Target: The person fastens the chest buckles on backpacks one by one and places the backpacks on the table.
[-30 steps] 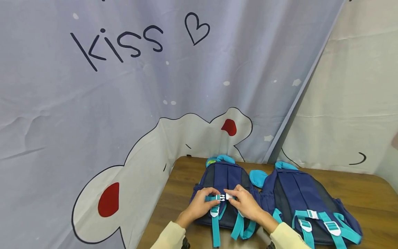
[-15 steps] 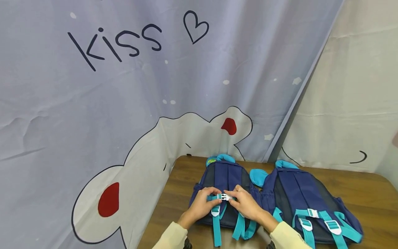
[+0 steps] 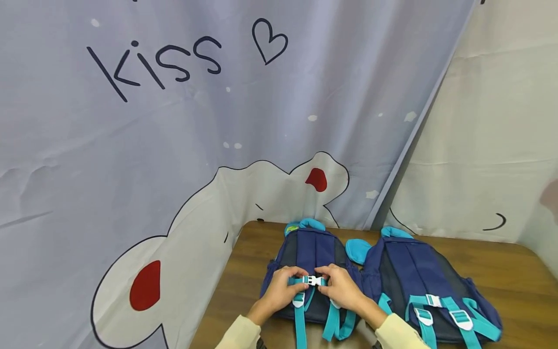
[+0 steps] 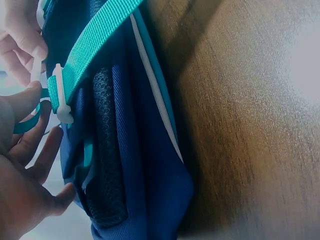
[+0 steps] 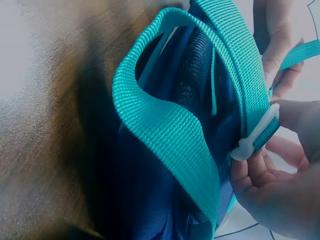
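Note:
A navy and black backpack [image 3: 315, 247] lies with its strap side up on the wooden table. Over it, my two hands hold a white side-release buckle [image 3: 313, 280] on a turquoise chest strap [image 3: 295, 280]; its two halves now sit together. My left hand [image 3: 279, 289] pinches the buckle's left end and strap between thumb and fingers. At the other end, my right hand [image 3: 343, 289] does the same. A white strap adjuster [image 4: 61, 95] hangs near my left fingers, and another adjuster [image 5: 255, 135] touches my right fingers.
A second navy backpack [image 3: 414, 261] lies to the right, its white chest buckle [image 3: 433, 300] joined. A round turquoise pouch [image 3: 358, 250] sits between the bags. Loose turquoise straps [image 3: 301, 327] trail toward the front of the table [image 3: 244, 271]. A printed curtain [image 3: 261, 111] hangs behind.
One second ago the buckle halves stood slightly apart with the prongs showing. They have come together between my hands, and the right fingers have shifted onto the strap end. The head view has shifted slightly.

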### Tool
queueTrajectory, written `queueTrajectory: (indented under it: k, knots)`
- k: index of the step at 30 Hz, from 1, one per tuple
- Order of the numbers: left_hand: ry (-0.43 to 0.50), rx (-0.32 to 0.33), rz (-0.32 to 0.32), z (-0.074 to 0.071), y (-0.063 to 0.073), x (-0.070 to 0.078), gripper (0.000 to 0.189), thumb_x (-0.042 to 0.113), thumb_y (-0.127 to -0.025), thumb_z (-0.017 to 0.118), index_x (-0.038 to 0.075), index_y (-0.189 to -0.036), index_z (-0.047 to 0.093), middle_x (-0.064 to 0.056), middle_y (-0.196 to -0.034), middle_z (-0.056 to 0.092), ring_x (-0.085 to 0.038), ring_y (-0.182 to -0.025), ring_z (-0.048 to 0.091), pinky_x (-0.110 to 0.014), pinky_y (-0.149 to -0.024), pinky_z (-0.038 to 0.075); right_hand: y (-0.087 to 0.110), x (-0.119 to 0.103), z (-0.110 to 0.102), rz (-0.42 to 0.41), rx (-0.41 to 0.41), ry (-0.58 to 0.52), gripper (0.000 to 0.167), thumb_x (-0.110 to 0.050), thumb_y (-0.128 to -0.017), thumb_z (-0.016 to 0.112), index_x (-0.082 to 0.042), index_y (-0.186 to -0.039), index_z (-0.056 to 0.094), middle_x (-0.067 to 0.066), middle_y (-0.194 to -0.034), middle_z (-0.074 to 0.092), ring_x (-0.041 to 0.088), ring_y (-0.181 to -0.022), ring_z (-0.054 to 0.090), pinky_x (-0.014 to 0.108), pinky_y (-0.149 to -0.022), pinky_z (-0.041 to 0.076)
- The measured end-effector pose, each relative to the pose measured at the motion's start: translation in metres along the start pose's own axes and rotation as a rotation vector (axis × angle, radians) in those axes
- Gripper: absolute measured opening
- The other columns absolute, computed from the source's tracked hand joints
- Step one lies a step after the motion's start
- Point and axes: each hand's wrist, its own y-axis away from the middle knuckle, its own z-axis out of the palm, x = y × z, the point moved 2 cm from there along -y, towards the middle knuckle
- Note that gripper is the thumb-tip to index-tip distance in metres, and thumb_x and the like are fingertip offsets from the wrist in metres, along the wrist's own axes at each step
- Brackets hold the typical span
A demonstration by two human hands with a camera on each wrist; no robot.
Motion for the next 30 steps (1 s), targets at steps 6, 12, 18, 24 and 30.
queueTrajectory:
  k: [6,12,18,24,30]
  knots:
    - [0.018,0.025,-0.029,-0.001,0.0,-0.001,0.022,0.016,-0.088,0.088,0.014,-0.108,0.081,0.005,-0.099,0.077,-0.008,-0.095,0.066,-0.025,-0.084,0.053,-0.005,-0.001,-0.003,0.006,0.044,-0.044,0.05,-0.002,-0.082,0.087,0.004,-0.129,0.071,0.002,-0.086,0.072,0.004,-0.069,0.065,0.024,-0.063,0.054]
    - [-0.004,-0.001,-0.032,0.005,-0.003,-0.003,0.02,0.017,-0.089,0.086,0.014,-0.109,0.081,0.006,-0.099,0.076,-0.007,-0.096,0.065,-0.026,-0.085,0.052,-0.005,0.001,-0.006,-0.048,0.054,0.028,0.049,-0.004,-0.081,0.089,0.002,-0.126,0.073,-0.002,-0.082,0.074,0.002,-0.069,0.067,0.025,-0.063,0.056]
    - [-0.051,0.0,0.002,0.01,-0.006,-0.002,0.021,0.016,-0.089,0.087,0.014,-0.109,0.082,0.006,-0.1,0.078,-0.007,-0.097,0.066,-0.027,-0.086,0.054,-0.003,0.001,-0.005,-0.063,0.047,0.06,0.047,-0.002,-0.082,0.087,-0.001,-0.127,0.073,-0.001,-0.084,0.076,0.003,-0.07,0.069,0.024,-0.063,0.056]
    - [-0.097,-0.017,0.016,0.014,-0.011,0.0,0.021,0.019,-0.09,0.086,0.015,-0.111,0.082,0.006,-0.103,0.08,-0.009,-0.1,0.067,-0.028,-0.089,0.055,-0.002,0.0,-0.006,-0.089,0.05,0.103,0.047,-0.002,-0.083,0.087,-0.004,-0.127,0.073,0.001,-0.086,0.076,0.004,-0.071,0.068,0.024,-0.062,0.055]
    - [-0.122,-0.045,0.019,0.013,-0.013,0.0,0.022,0.022,-0.091,0.085,0.018,-0.112,0.082,0.007,-0.106,0.08,-0.012,-0.104,0.067,-0.033,-0.093,0.054,-0.003,0.002,-0.005,-0.078,0.026,0.117,0.043,-0.004,-0.084,0.087,-0.006,-0.124,0.074,0.0,-0.086,0.076,0.004,-0.07,0.066,0.025,-0.063,0.054]
